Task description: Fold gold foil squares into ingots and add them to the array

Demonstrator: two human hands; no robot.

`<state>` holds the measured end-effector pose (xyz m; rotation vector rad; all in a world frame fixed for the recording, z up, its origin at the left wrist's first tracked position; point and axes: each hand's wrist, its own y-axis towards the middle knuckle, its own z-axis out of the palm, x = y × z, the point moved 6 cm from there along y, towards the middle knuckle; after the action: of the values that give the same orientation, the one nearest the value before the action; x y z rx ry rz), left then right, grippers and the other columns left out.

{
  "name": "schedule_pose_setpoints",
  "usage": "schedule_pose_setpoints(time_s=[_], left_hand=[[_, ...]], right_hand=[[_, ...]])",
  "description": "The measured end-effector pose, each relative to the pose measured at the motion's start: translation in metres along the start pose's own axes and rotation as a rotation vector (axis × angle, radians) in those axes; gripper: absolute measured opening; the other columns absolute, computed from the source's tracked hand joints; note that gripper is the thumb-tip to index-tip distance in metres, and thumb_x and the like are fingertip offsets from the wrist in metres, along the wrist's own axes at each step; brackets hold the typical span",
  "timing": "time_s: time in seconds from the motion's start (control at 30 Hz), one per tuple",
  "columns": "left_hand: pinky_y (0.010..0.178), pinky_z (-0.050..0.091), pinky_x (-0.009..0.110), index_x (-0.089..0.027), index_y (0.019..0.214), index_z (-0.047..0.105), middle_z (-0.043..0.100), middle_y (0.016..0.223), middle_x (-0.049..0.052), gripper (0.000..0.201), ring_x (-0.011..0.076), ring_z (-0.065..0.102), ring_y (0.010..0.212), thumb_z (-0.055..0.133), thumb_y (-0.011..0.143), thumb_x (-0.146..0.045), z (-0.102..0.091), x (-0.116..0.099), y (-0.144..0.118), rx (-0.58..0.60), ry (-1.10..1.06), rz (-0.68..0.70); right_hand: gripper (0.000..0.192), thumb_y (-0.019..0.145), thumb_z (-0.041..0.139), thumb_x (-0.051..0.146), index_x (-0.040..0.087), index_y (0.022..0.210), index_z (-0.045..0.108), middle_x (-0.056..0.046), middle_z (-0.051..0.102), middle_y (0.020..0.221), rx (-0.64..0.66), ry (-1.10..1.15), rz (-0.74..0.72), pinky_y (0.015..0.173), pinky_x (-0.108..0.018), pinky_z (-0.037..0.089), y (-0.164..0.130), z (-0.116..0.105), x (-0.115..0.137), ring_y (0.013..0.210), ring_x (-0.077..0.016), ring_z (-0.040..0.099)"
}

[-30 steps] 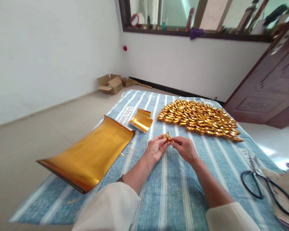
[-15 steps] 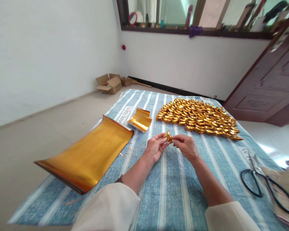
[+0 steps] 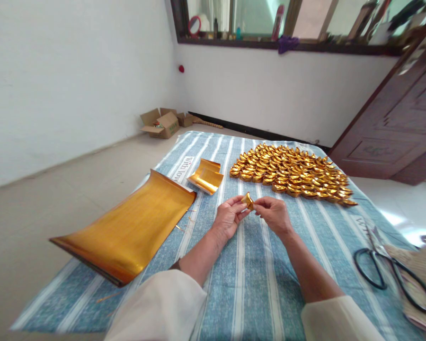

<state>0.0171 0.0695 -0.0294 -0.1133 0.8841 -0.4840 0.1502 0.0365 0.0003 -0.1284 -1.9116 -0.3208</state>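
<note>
At centre frame we pinch one small gold foil piece (image 3: 247, 200) between left hand (image 3: 229, 219) and right hand (image 3: 274, 215), both clamped on it above the striped cloth (image 3: 255, 284). A hard pinch could tear or crease it. We count one large foil sheet (image 3: 128, 227), one small stack (image 3: 206, 176), one pair of scissors (image 3: 394, 277), and too many folded ingots (image 3: 291, 173) to count.

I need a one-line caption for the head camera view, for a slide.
Both hands, left hand and right hand, pinch a small gold foil piece over a striped blue cloth, near rows of folded gold ingots.
</note>
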Motion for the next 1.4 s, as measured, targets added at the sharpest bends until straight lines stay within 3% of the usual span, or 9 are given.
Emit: schedule_pose_setpoints(time_s=[0.43, 0.83, 1.4], left_hand=[[0.061, 0.055, 0.017, -0.009, 0.089, 0.062, 0.070, 0.080, 0.005, 0.026, 0.0111, 0.068, 0.065, 0.063, 0.069, 0.008, 0.0015, 0.0015, -0.0021, -0.041, -0.017, 0.008], [0.057, 0.054, 0.014, -0.008, 0.087, 0.062, 0.070, 0.074, 0.005, 0.024, 0.0098, 0.067, 0.060, 0.060, 0.071, 0.010, -0.0052, -0.0002, 0.0015, -0.104, -0.063, -0.014], [0.056, 0.054, 0.016, -0.009, 0.087, 0.060, 0.069, 0.076, 0.005, 0.024, 0.0104, 0.066, 0.060, 0.061, 0.071, 0.009, -0.0046, -0.0011, 0.0004, -0.098, -0.003, -0.003]], right_hand=[[0.019, 0.068, 0.067, 0.036, 0.017, 0.069, 0.070, 0.000, 0.063, 0.055, -0.032, -0.007, -0.003, 0.050, -0.024, 0.042, -0.0001, 0.0003, 0.0036, 0.051, -0.0133, 0.056], [0.024, 0.066, 0.069, 0.039, 0.017, 0.074, 0.067, 0.000, 0.064, 0.056, -0.025, 0.170, 0.059, 0.050, -0.025, 0.046, -0.0038, 0.0045, -0.0021, 0.050, -0.0139, 0.060], [0.021, 0.066, 0.069, 0.037, 0.017, 0.071, 0.068, -0.001, 0.066, 0.055, -0.035, 0.233, 0.074, 0.048, -0.023, 0.048, -0.0050, 0.0060, -0.0020, 0.049, -0.0138, 0.062]])
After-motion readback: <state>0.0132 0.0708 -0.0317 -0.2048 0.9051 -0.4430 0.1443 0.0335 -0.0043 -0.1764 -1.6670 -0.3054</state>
